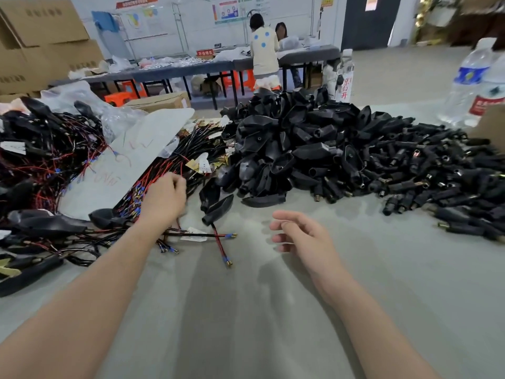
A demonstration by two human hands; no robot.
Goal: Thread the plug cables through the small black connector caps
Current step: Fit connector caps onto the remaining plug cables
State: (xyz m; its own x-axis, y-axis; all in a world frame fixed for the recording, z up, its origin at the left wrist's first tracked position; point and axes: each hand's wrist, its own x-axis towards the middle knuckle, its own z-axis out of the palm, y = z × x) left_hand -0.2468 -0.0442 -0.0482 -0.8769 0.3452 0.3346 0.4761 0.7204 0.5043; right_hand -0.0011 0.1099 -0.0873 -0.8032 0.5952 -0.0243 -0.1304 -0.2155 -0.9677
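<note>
Head view. The left hand [164, 199] was reached forward to the near edge of the bundle of red and black plug cables [175, 162], which lay on the grey table top [246, 310], partly under a white sheet [123, 165]. Its fingers were curled down into the wires with the back of the hand toward the camera. Whether they pinched a cable could not be told. The right hand [297, 233] hovered above bare table, fingers loosely bent and apart, holding nothing.

The heap of small black cylindrical connector caps [437, 173] lay ahead and to the right of the right hand, well apart from it. Between that heap and the left hand stood a mound of larger black moulded plastic housings [273, 143]. The right hand was plainly nearer the caps, and the left was nearer the cables. The cables' long axis ran on a slant from near left to far right, with the blue and brass terminal ends toward the person. A lead drawn toward the body would therefore, in judgement, present its tip to the right hand. The caps lay in no common direction, so each would probably need turning to bring its bore into line. No cap was in either hand, and threading was judged not yet begun.
</note>
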